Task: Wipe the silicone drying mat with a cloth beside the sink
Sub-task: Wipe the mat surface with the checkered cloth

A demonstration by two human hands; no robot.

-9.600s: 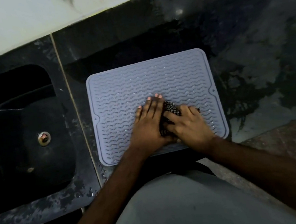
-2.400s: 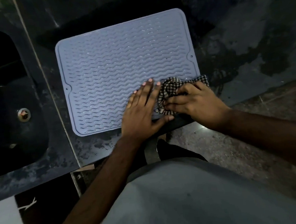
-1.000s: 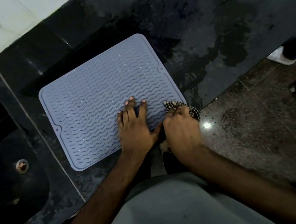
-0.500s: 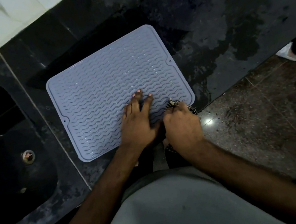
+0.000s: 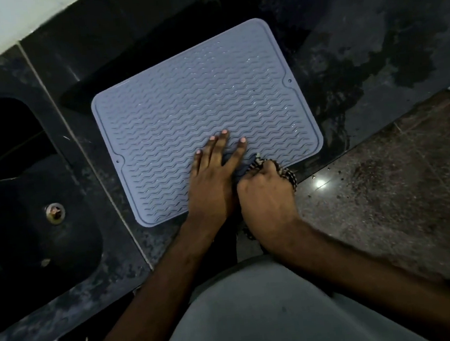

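Left hand flat, fingers straight, pressing grey silicone mat. Right hand curled, gripping checked cloth (bunched) just beside left fingertips, at mat's near edge.

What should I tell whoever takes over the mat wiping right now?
Left hand: flat on the mat, fingers straight, pinning it.
Right hand: gripping the bunched cloth at the mat's near right edge, by the counter lip.
Mat lies on the counter right of the sink.
Done: cannot tell how much is wiped; glints on the ridges may be water.
Left: wipe across the remaining mat, far side included.
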